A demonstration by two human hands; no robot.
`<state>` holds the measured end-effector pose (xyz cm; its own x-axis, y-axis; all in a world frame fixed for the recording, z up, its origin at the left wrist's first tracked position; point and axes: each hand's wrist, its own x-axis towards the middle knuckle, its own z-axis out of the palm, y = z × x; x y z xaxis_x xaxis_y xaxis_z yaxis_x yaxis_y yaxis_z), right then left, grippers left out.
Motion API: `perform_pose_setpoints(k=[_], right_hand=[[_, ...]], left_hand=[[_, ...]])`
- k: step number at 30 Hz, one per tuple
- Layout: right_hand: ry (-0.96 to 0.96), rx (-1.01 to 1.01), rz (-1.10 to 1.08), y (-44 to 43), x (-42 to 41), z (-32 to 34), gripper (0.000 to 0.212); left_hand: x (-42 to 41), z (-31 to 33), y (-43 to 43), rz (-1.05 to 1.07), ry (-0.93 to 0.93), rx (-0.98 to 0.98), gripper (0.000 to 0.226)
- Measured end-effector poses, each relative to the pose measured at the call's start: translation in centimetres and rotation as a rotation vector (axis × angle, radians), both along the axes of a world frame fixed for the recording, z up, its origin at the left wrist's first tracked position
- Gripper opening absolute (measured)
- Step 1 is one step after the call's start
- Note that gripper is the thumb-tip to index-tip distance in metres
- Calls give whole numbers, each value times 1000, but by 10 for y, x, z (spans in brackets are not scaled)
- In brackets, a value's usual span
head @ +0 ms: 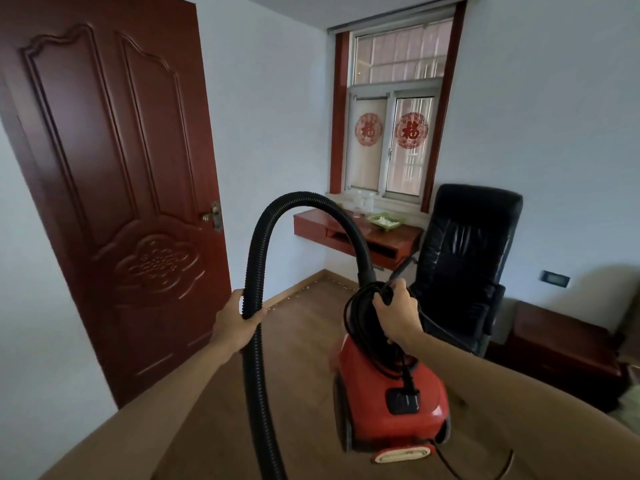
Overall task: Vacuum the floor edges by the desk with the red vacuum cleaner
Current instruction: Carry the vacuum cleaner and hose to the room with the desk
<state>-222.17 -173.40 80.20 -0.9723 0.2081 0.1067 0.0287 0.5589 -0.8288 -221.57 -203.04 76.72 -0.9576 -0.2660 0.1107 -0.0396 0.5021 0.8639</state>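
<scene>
Vacuum cleaner [391, 386], red, hangs just above the wooden floor [304, 341] in the middle of the room, lifted by its top, with the desk [360, 233] by the window [394, 109] well ahead of it. Beside the desk stands a black chair [464, 265], close to the right of the machine. Pale crumbs [311, 287] lie along the skirting under the desk's left end, which looks like the edge to be cleaned.

A black hose [256, 306] arches up from the machine and drops past the left hand [239, 320], whose fingers are wrapped shut around it. The right hand [398, 310] is clenched on the bundled cord [363, 306] and the handle under it; I cannot tell which of the two bears the weight.

Risks, as I judge them: the machine is tilted and blurred, so it may swing into the chair. If only the cord loops are held, they could slip and drop it. The loose cord tail [478, 469] trailing on the floor near the person could catch a foot. No nozzle is in view.
</scene>
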Motion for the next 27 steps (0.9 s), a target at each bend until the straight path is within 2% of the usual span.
perform_pose_setpoints(k=[13, 20, 27], right_hand=[[-38, 33, -12, 47, -190, -31, 36], [-49, 63, 52, 78, -297, -27, 31], [-46, 95, 64, 93, -367, -24, 30]], left_hand=[[-191, -28, 48, 9, -20, 43, 43], [-293, -35, 82, 67, -43, 95, 46], [-364, -40, 98, 77, -57, 90, 49]])
